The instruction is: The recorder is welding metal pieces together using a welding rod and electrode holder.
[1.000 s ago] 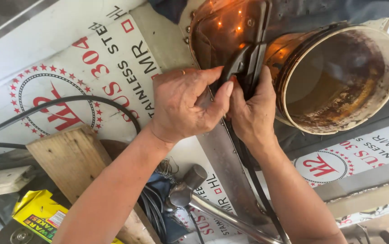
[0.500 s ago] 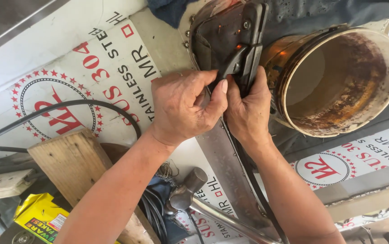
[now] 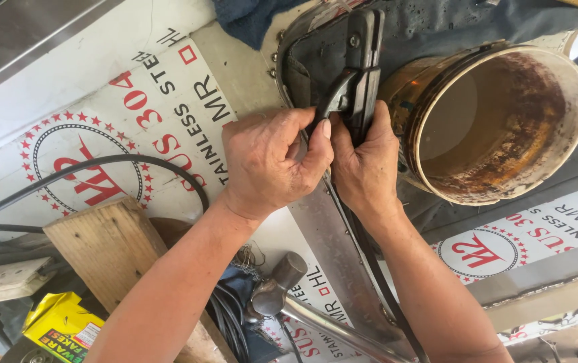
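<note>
Pinching black clamp handles (image 3: pixel 356 94) in both grips, left hand (image 3: pixel 272 165) and right hand (image 3: pixel 363 165), beside rusty round bucket (image 3: pixel 497 121).

A bucket (image 3: pixel 497 124) sits right of the hands (image 3: pixel 322 165), a hammer (image 3: pixel 279 289) below them, a wooden block (image 3: pixel 111 252) lower left.

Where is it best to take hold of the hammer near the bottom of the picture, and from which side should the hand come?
Probably the bare metal handle, just below the head of the hammer, coming from above. The shaft is long, round and free on top there, while cables crowd the head's left side.
</note>
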